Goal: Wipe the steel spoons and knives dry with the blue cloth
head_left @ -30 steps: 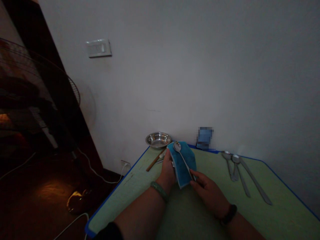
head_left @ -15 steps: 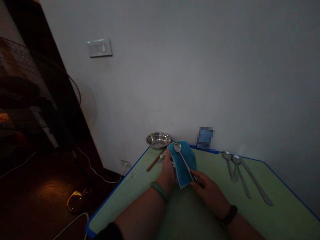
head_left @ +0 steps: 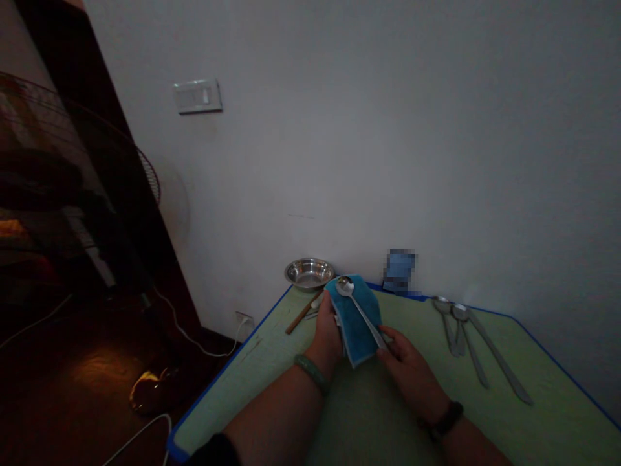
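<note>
My left hand (head_left: pixel 326 331) is closed on a blue cloth (head_left: pixel 356 323), holding it up over the green table (head_left: pixel 369 414). A metal spoon (head_left: pixel 358 307) lies across the cloth with its bowl at the far end. My right hand (head_left: pixel 408 371) pinches the near end of the spoon's handle. A green bangle sits on my left wrist and a dark band on my right.
A steel bowl (head_left: pixel 309 272) stands at the table's far left corner, with a wooden stick (head_left: pixel 303 312) in front of it. Three metal spoons (head_left: pixel 473 343) lie at the right. A blurred blue object (head_left: pixel 400 270) leans on the wall. A fan (head_left: pixel 72 194) and cables stand on the floor at the left.
The spoon's handle has swung slightly to the right on the cloth, with my right hand shifting right along with it. My left hand and the cloth stay in place.
</note>
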Motion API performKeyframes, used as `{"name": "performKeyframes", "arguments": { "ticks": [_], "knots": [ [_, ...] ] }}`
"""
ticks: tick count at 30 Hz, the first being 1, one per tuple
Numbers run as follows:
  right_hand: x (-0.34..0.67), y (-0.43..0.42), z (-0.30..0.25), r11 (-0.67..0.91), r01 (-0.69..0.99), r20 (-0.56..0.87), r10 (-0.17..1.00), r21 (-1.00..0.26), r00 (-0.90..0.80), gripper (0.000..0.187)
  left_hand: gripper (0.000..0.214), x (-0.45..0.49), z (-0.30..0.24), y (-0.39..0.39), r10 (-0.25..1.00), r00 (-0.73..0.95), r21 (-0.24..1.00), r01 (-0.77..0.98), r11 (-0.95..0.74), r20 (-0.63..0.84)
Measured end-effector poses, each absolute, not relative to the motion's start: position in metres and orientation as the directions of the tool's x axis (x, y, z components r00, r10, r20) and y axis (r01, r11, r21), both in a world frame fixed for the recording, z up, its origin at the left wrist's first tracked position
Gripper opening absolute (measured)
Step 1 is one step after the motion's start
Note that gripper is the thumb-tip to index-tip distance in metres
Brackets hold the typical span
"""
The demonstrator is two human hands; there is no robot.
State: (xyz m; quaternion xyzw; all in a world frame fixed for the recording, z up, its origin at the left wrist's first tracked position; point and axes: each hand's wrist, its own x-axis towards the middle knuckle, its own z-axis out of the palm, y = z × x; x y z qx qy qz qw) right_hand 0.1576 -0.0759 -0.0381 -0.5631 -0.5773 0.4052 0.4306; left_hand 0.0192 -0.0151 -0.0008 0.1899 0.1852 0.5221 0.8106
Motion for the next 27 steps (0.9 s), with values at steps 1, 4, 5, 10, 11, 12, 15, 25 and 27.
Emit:
{"name": "performKeyframes", "arguments": {
  "ticks": [1,4,5,10,11,12,15,25,27],
  "knots": [
    [0.158,-0.076,-0.037,0.022,0.317,0.028,1.000,-0.948,0.014,0.045,0.051,0.019,-0.001,-0.015,0.920,0.379,0.503,-0.778,0.377,-0.103],
    [0.159,-0.077,-0.032,0.022,0.385,0.039,0.999,-0.923,0.035,0.031,0.050,0.019,-0.004,-0.015,0.927,0.367,0.504,-0.788,0.354,-0.076],
    [0.160,-0.077,-0.030,0.026,0.405,0.047,0.998,-0.914,0.041,0.027,0.050,0.019,-0.004,-0.015,0.926,0.372,0.499,-0.793,0.350,-0.060],
    [0.162,-0.077,-0.028,-0.009,0.502,0.010,0.999,-0.865,0.035,0.021,0.054,0.018,-0.007,-0.014,0.908,0.418,0.489,-0.787,0.375,-0.024],
    [0.162,-0.078,-0.028,-0.009,0.510,0.004,1.000,-0.860,0.025,0.022,0.055,0.019,-0.008,-0.013,0.911,0.411,0.497,-0.787,0.367,-0.021],
    [0.162,-0.078,-0.028,-0.008,0.514,0.000,1.000,-0.858,0.015,0.023,0.055,0.019,-0.008,-0.013,0.916,0.401,0.504,-0.787,0.355,-0.019],
    [0.160,-0.079,-0.027,0.009,0.518,0.000,1.000,-0.855,-0.017,0.025,0.054,0.020,-0.008,-0.013,0.925,0.378,0.512,-0.789,0.340,-0.032],
    [0.157,-0.079,-0.028,0.030,0.448,0.019,0.999,-0.894,-0.029,0.034,0.052,0.019,-0.004,-0.016,0.915,0.398,0.494,-0.782,0.380,-0.075],
    [0.157,-0.079,-0.029,0.031,0.439,0.024,0.999,-0.898,-0.021,0.035,0.054,0.019,-0.005,-0.016,0.923,0.377,0.493,-0.790,0.365,-0.081]
  ]
}}
